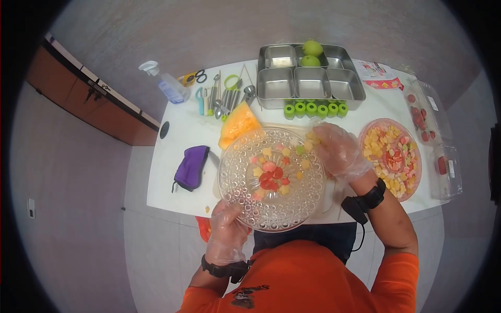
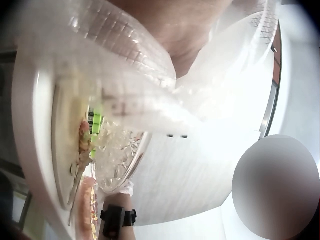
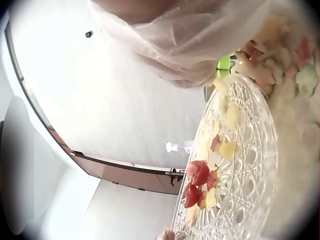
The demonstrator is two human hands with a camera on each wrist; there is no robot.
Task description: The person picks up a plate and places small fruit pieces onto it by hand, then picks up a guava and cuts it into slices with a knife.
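A patterned clear glass plate (image 1: 235,172) is held tilted in front of the person, star and flower shaped fruit pieces and red rounded pieces (image 1: 269,180) around its centre. My gloved left hand (image 1: 228,229) grips its near left rim. At the far right rim, my gloved right hand (image 1: 339,148) pinches a small yellow fruit piece (image 1: 312,136). That hand's glove (image 3: 185,45) hides most of its fingers in the right wrist view, where pale pieces (image 3: 232,116) lie on the glass just below. The left wrist view shows blurred glove plastic up close.
A pink platter (image 1: 365,128) of cut fruit lies right, beside clear strawberry boxes (image 1: 447,172). Behind stand a steel compartment tray (image 1: 275,103) with green fruit and green-capped pieces (image 1: 311,109). Left are an orange melon wedge (image 1: 240,125), cutting tools (image 1: 229,99), a spray bottle (image 1: 172,88) and a purple pouch (image 1: 190,167).
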